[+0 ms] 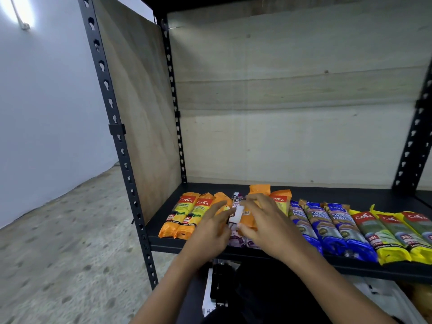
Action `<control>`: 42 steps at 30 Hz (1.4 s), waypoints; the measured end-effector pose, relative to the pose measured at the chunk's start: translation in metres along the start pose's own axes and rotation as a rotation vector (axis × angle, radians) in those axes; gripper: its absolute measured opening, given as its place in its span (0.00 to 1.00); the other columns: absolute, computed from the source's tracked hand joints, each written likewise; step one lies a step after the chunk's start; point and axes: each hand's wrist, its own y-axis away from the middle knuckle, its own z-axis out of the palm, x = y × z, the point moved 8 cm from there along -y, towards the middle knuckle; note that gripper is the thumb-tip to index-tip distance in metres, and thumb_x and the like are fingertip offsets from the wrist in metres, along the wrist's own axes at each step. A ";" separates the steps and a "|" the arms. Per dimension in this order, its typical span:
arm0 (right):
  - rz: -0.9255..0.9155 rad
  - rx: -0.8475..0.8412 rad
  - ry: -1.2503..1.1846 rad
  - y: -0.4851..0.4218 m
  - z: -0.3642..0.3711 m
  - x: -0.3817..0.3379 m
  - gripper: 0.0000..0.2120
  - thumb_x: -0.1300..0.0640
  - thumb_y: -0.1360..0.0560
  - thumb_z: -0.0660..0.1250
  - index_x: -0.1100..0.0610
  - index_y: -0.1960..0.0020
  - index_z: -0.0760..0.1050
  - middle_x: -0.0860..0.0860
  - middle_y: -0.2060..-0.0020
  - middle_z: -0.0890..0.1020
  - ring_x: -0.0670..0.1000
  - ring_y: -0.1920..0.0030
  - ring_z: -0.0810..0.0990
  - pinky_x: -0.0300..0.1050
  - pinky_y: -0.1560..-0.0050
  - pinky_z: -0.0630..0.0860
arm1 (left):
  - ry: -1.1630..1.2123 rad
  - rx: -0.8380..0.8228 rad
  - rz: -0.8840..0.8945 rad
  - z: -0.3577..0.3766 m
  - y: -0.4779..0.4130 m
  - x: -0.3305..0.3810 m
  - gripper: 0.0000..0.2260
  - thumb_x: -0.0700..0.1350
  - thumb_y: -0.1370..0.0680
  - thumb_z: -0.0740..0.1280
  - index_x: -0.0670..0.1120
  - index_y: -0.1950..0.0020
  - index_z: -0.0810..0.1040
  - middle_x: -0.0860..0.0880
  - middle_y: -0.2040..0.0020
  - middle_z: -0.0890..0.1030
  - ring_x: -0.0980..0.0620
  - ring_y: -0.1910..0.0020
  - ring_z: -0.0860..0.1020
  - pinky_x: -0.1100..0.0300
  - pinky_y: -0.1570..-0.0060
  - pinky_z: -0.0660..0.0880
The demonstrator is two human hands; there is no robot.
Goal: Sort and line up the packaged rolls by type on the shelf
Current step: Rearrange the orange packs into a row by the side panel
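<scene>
Your two forearms reach up from the bottom edge toward the black metal shelf [350, 195], and both hands meet over the middle-left of the row of packaged rolls. Your left hand [210, 230] has its fingers stretched forward and slightly spread, lying against a purple-and-white roll [236, 215] whose lower end pokes out beneath your palms at the shelf's front lip. Your right hand [264, 220] curls over an orange roll [258, 191] just beside it, thumb tucked under near the white label; motion blur keeps me from telling whether either hand has truly closed on a pack or only rests on it.

To your left of the hands, two orange Casa rolls [184, 216] lie side by side, touching, their long sides running front to back. A further orange pack [281, 202] shows just right of your right hand. Beyond that come three blue rolls [327, 228] packed tight together, then yellow-and-green Casa rolls [385, 235] running off the right edge.

Behind the row, the shelf is backed by a pale wooden panel [292, 101], with a brown side board [140, 113] on the left and perforated black uprights [117, 136] at the corners. Speckled concrete floor [58, 242] spreads to your left.
</scene>
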 end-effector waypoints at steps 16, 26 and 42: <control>-0.218 -0.282 0.190 -0.050 0.114 -0.071 0.28 0.52 0.28 0.73 0.56 0.32 0.66 0.56 0.37 0.73 0.57 0.38 0.70 0.53 0.49 0.76 | -0.186 -0.030 -0.282 -0.048 0.039 -0.118 0.17 0.57 0.19 0.61 0.60 0.31 0.74 0.51 0.27 0.68 0.49 0.27 0.63 0.49 0.30 0.65; 0.000 -0.109 -0.061 -0.057 0.081 -0.054 0.15 0.49 0.24 0.66 0.54 0.41 0.78 0.51 0.42 0.67 0.50 0.50 0.75 0.44 0.58 0.77 | -0.157 -0.024 -0.294 -0.050 0.040 -0.122 0.16 0.58 0.20 0.62 0.61 0.32 0.75 0.54 0.27 0.69 0.51 0.28 0.63 0.52 0.31 0.63; -0.091 -0.257 0.364 -0.039 0.084 -0.050 0.33 0.36 0.26 0.63 0.57 0.30 0.68 0.57 0.35 0.75 0.59 0.31 0.67 0.60 0.29 0.62 | -0.141 -0.062 -0.321 -0.050 0.037 -0.120 0.15 0.58 0.20 0.61 0.61 0.33 0.75 0.54 0.28 0.69 0.50 0.29 0.64 0.50 0.32 0.66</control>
